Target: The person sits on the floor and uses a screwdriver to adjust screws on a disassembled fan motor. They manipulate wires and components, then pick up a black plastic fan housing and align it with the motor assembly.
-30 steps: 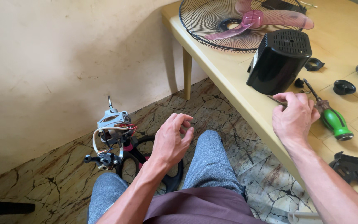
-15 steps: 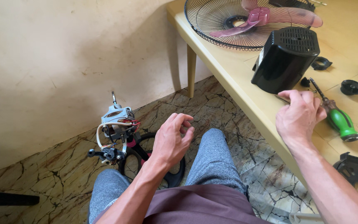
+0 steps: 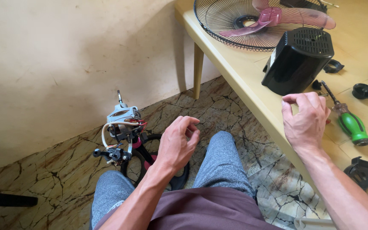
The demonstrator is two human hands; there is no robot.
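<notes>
The right hand hovers over the tabletop edge, fingers pinched narrow, perhaps on a small screw, though that is too small to tell. The green-handled screwdriver lies just right of it, long axis running away toward the black motor cover. The left hand hangs loosely curled and empty above the knee. No labels are legible.

Right hand by screwdriver; left hand empty, curled.
</notes>
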